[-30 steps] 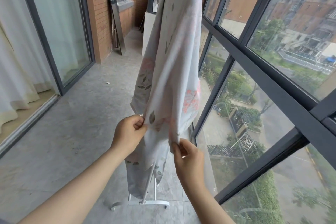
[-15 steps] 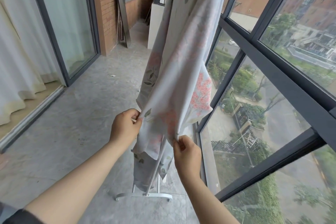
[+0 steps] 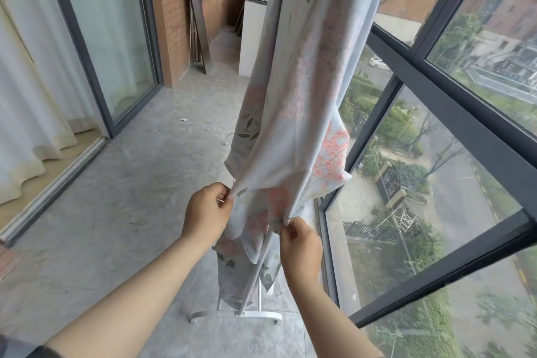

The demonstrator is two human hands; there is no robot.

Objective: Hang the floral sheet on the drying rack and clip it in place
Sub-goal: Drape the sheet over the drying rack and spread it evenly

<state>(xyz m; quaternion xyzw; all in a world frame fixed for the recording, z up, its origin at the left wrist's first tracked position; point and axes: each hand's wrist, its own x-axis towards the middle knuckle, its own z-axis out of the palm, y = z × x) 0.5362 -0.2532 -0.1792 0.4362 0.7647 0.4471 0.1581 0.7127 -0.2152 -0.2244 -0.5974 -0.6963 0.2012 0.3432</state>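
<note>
A pale grey floral sheet (image 3: 313,73) with pink blossoms and green leaves hangs down from above the top edge of the head view. It drapes over a white drying rack (image 3: 250,293), whose legs and foot bar show below the cloth. My left hand (image 3: 207,212) pinches the sheet's lower left edge. My right hand (image 3: 300,244) pinches the lower edge a little to the right and lower down. The cloth is drawn taut between the two hands. The top of the rack is out of view. No clip is visible.
Dark-framed windows (image 3: 436,102) run close along the right of the rack. A glass sliding door (image 3: 107,38) and white curtains (image 3: 26,96) line the left. A brick wall (image 3: 171,9) with a leaning dark panel (image 3: 197,11) stands behind. Grey tiled floor (image 3: 116,212) lies to the left.
The view has tilted and moved closer to the sheet. Both hands keep their pinch on the lower edge and have spread slightly, pulling the cloth tauter.
</note>
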